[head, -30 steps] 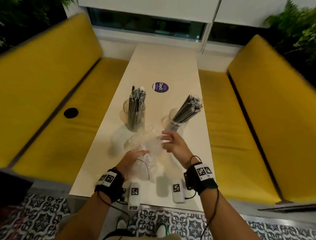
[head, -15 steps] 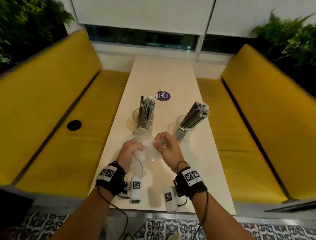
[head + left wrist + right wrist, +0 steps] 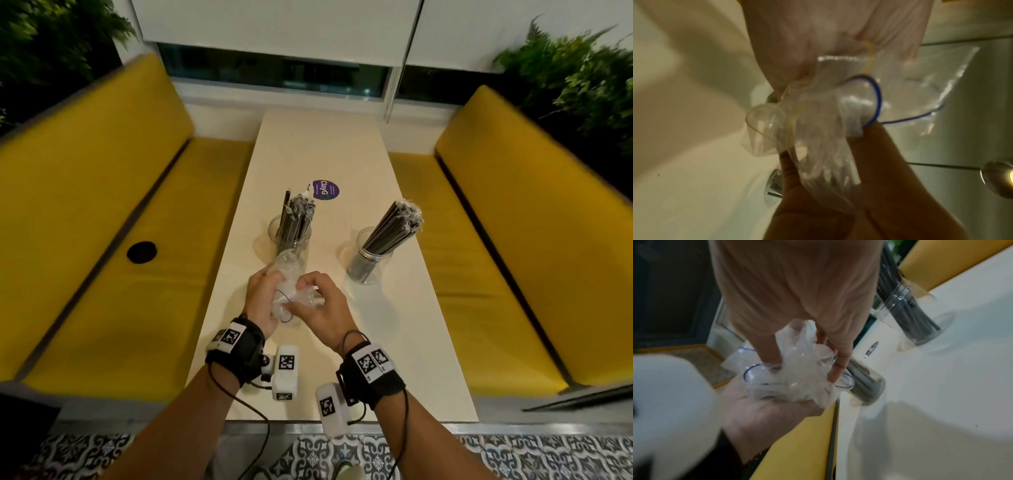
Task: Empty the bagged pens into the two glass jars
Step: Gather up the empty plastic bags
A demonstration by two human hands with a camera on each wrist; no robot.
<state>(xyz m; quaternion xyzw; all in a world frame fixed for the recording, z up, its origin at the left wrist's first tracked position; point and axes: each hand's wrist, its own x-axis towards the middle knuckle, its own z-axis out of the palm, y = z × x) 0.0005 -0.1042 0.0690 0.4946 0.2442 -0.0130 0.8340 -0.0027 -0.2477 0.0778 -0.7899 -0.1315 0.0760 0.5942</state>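
A crumpled clear plastic bag (image 3: 289, 289) with a blue zip line is held above the near half of the white table (image 3: 322, 150). My left hand (image 3: 262, 301) cups it from the left and my right hand (image 3: 317, 301) grips it from the right. The bag (image 3: 818, 113) (image 3: 789, 382) looks empty, with thin rubber bands round it in the left wrist view. Behind stand two glass jars: the left jar (image 3: 291, 236) and the right jar (image 3: 366, 260), each with a bundle of dark pens (image 3: 394, 226) sticking out.
A purple round sticker (image 3: 325, 189) lies on the table beyond the left jar. Yellow bench seats (image 3: 137, 291) flank the table on both sides, the left one with a black round hole (image 3: 141, 251). Plants stand in the far corners.
The bag lay spread on the table under both hands; now both hands have gathered it into a ball and lifted it. The head view has tilted up.
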